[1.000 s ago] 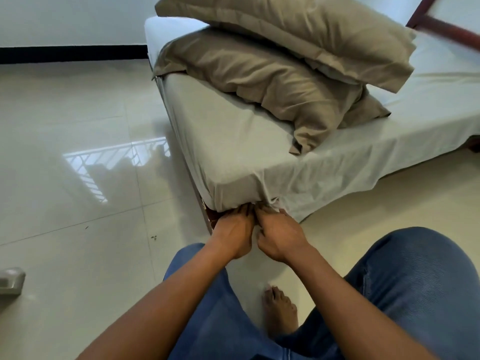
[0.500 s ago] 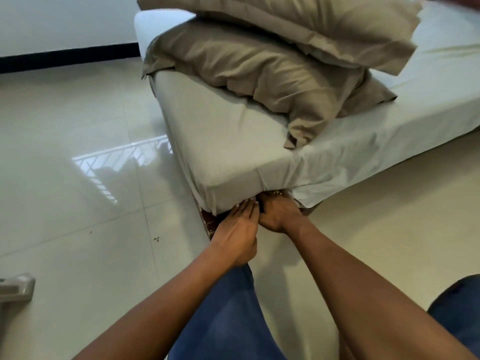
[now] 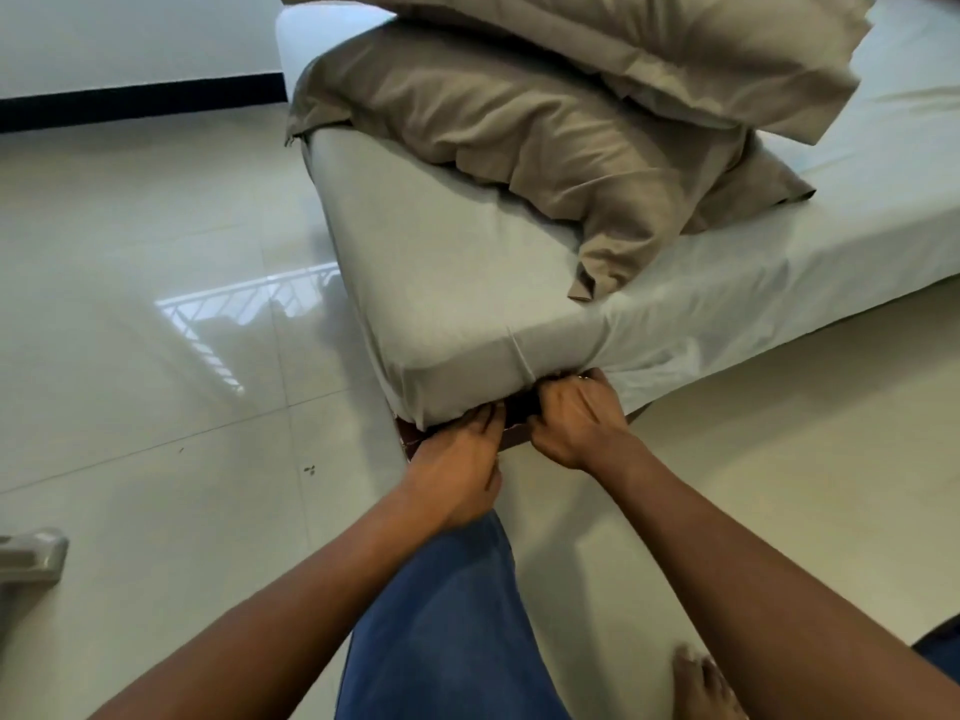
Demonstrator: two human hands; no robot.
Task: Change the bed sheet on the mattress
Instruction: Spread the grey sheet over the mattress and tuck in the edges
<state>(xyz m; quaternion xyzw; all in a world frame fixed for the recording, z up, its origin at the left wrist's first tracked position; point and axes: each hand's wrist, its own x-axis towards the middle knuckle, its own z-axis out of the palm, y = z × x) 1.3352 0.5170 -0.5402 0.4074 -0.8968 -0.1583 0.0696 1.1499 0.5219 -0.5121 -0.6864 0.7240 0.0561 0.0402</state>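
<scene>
Left hand (image 3: 457, 459) flat, fingers straight, tips under sheet (image 3: 467, 283) at near corner of mattress (image 3: 284, 44); right hand (image 3: 576, 418) curled, gripping sheet hem just beside; pillows (image 3: 493, 127) stacked behind

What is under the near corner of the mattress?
A dark gap and a bit of reddish-brown bed frame show. The left hand and right hand reach in; the bed sheet covers their fingertips and anything deeper.
</scene>
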